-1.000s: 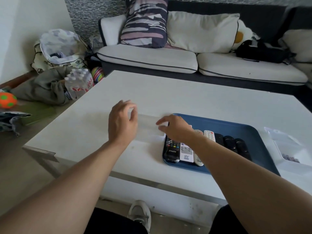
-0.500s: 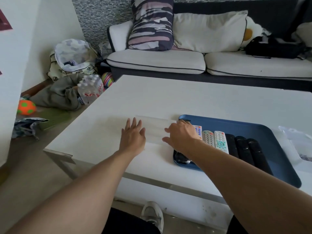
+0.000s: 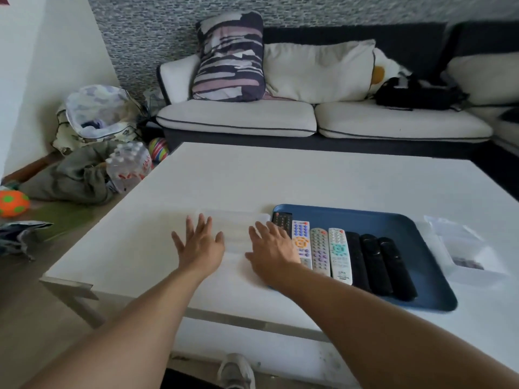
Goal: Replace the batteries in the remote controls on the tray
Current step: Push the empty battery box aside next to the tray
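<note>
Where the right hand [image 3: 271, 248] lies, black remote [image 3: 282, 220] half hidden.

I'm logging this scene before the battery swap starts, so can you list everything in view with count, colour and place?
Tray: one, blue, on the table's near right.
Remotes: seven in a row on the tray; three black at right, three pale, one black at far left.
Clear plastic sheet: one, on the table left of the tray.
Clear bag: one, right of the tray.
Table: one, white.
Sofa: dark frame, white cushions, behind the table.
Striped pillow: one, on the sofa.
Orange ball: one, on the floor at left.
Left hand: flat on the sheet.
Right hand: fingers straight, at the tray's left edge.
</note>
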Demonstrator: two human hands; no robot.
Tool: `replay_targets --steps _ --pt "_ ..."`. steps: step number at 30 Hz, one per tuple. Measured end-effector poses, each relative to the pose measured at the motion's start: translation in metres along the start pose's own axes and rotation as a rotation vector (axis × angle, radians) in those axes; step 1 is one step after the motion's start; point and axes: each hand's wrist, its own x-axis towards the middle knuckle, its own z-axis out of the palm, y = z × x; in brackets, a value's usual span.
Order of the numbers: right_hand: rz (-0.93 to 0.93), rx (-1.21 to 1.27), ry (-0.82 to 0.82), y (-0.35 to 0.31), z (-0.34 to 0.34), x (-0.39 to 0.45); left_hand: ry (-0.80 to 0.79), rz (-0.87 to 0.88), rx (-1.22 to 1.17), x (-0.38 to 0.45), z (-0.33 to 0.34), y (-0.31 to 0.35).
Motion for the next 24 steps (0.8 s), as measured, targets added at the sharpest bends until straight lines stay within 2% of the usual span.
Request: replay_targets --steps 2,5,7,10,13,19,21,24 --pt "0.008 0.134 0.027 0.001 -0.005 -0.004 0.153 0.045 -0.062 0.0 0.003 0.006" --pt "0.029 0.241 0.142 0.019 -0.021 -0.011 0.435 0.248 -0.196 -0.004 0.004 0.035" --pt "0.061 0.283 0.191 0.046 -0.036 -0.02 0.5 0.346 -0.269 -0.007 0.004 0.068" --pt "0.25 0.373 0.316 0.107 -0.055 -0.043 0.41 0.472 -0.372 -0.012 0.016 0.122" --pt "0.531 0.364 0.444 0.179 -0.063 -0.076 0.276 0.546 -0.433 -0.022 0.035 0.175" --pt "1.083 0.443 0.566 0.302 -0.043 -0.16 0.007 0.683 -0.47 -0.065 0.067 0.265" --pt "1.157 0.537 0.532 0.33 -0.032 -0.185 -0.128 0.711 -0.494 -0.082 0.078 0.293" --pt "1.131 0.733 0.532 0.357 -0.014 -0.203 -0.3 0.72 -0.46 -0.098 0.097 0.33"
